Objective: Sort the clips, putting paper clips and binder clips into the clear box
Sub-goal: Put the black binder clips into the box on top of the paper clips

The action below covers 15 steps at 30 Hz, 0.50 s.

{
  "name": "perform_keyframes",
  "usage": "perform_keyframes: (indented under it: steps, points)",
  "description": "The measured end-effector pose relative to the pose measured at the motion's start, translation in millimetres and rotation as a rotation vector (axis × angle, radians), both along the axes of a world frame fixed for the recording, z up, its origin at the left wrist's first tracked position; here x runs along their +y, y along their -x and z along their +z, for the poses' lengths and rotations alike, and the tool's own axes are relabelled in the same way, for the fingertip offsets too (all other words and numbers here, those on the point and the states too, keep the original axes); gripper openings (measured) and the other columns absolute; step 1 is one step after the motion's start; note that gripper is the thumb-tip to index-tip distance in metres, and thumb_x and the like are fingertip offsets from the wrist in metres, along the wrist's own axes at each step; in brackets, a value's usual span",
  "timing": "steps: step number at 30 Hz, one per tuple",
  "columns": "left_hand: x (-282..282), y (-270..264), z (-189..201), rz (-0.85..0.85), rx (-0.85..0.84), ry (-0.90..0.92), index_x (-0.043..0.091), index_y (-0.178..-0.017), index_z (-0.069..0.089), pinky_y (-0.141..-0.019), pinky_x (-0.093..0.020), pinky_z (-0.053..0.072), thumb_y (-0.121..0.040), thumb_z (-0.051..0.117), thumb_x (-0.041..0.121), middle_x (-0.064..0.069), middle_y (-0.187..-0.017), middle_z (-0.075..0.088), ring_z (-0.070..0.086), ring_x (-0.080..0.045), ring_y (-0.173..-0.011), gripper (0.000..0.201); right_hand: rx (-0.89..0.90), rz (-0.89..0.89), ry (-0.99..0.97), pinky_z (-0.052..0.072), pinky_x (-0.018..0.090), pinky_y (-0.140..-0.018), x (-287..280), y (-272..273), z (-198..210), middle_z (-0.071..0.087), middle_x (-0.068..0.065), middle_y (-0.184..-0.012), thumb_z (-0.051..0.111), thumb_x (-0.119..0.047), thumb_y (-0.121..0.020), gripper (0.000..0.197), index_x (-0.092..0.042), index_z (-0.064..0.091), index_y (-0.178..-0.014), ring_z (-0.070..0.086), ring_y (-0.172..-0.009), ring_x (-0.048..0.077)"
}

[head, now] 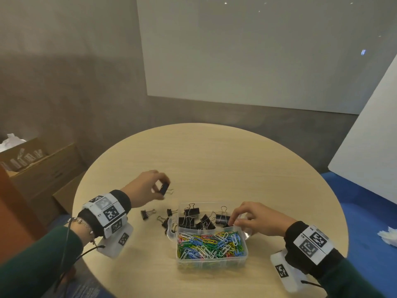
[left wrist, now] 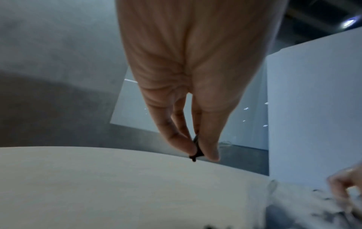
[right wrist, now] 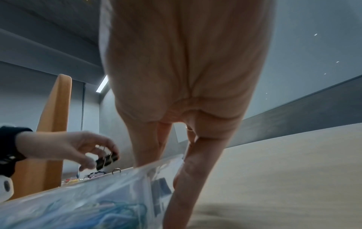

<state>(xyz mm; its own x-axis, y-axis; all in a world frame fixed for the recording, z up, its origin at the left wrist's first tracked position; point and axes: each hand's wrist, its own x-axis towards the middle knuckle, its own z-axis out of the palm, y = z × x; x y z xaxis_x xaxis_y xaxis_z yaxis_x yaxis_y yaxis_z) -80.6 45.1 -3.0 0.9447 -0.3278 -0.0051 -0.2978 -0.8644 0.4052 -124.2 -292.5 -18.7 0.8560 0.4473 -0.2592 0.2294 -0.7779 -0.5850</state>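
Note:
My left hand (head: 162, 190) hovers over the table left of the clear box (head: 211, 265), pinching a black binder clip (head: 165, 188) between thumb and fingers. The left wrist view shows the same binder clip (left wrist: 195, 144) squeezed at the fingertips (left wrist: 212, 155). My right hand (head: 235, 222) grips the box's right wall at the divider, fingers inside and thumb outside. The box's far compartment holds several black binder clips (head: 193, 220). Its near one is full of coloured paper clips (head: 210, 244). Three loose binder clips (head: 147, 214) lie on the table left of the box.
The round wooden table (head: 214, 158) is bare beyond the box. Cardboard boxes (head: 32, 164) stand on the floor at the left. A white board (head: 376, 136) leans at the right, with crumpled tissue (head: 388, 235) on the blue floor.

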Motion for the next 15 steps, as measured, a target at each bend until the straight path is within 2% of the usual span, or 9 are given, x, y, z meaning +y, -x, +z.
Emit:
perform_keyframes:
  steps: [3, 5, 7, 10, 12, 15]
  points:
    - [-38.3, 14.2, 18.0, -0.122, -0.047, 0.106, 0.023, -0.119, 0.057, -0.078, -0.017, 0.051, -0.082, 0.072, 0.017, 0.008, -0.118, 0.051, 0.059, -0.007, -0.096, 0.04, 0.018, -0.013, -0.008, 0.056, 0.037, -0.087, 0.4, 0.4, 0.0, 0.051, -0.017, -0.102, 0.056, -0.029, -0.095, 0.018, -0.024, 0.071, -0.103, 0.064, -0.099, 0.018]
    - [-65.9, 22.9, 24.5, -0.254, 0.017, 0.14, 0.023, -0.119, 0.059, -0.081, -0.02, 0.055, -0.082, 0.072, 0.016, 0.008, -0.119, 0.052, 0.06, -0.006, -0.096, 0.041, 0.051, -0.028, -0.047, 0.058, 0.038, -0.082, 1.3, 1.1, 0.1, 0.051, -0.014, -0.104, 0.056, -0.026, -0.095, 0.018, -0.021, 0.07, -0.105, 0.066, -0.098, 0.022]
    - [-91.6, 26.3, 25.5, -0.369, 0.082, 0.118, 0.021, -0.121, 0.059, -0.081, -0.023, 0.057, -0.082, 0.072, 0.015, 0.004, -0.119, 0.057, 0.063, -0.009, -0.096, 0.041, 0.066, -0.038, -0.075, 0.06, 0.035, -0.078, 2.0, 2.5, 1.1, 0.052, -0.011, -0.106, 0.056, -0.024, -0.096, 0.019, -0.018, 0.07, -0.107, 0.066, -0.098, 0.021]
    - [-121.1, 24.9, 21.3, -0.464, 0.157, 0.025, 0.019, -0.126, 0.059, -0.085, -0.027, 0.054, -0.085, 0.068, 0.007, -0.001, -0.12, 0.064, 0.064, -0.013, -0.103, 0.044, 0.058, -0.038, -0.088, 0.06, 0.027, -0.072, 3.1, 4.1, 2.9, 0.051, -0.008, -0.104, 0.056, -0.021, -0.096, 0.02, -0.015, 0.069, -0.108, 0.066, -0.095, 0.017]
    - [-132.8, 22.9, 16.7, -0.517, 0.185, -0.11, 0.017, -0.129, 0.058, -0.091, -0.027, 0.05, -0.087, 0.061, -0.001, -0.004, -0.121, 0.067, 0.062, -0.016, -0.109, 0.046, 0.045, -0.037, -0.079, 0.058, 0.022, -0.068, 3.3, 4.0, 3.3, 0.051, -0.008, -0.1, 0.056, -0.021, -0.096, 0.021, -0.012, 0.069, -0.109, 0.064, -0.086, 0.011]
    - [-138.2, 20.3, 12.0, -0.531, 0.134, -0.267, 0.017, -0.132, 0.056, -0.103, -0.036, 0.044, -0.086, 0.05, -0.009, -0.006, -0.13, 0.062, 0.055, -0.021, -0.122, 0.053, 0.036, -0.038, -0.066, 0.056, 0.02, -0.066, 2.5, 3.0, 2.5, 0.051, -0.005, -0.102, 0.057, -0.021, -0.095, 0.021, -0.009, 0.068, -0.109, 0.06, -0.082, 0.005]
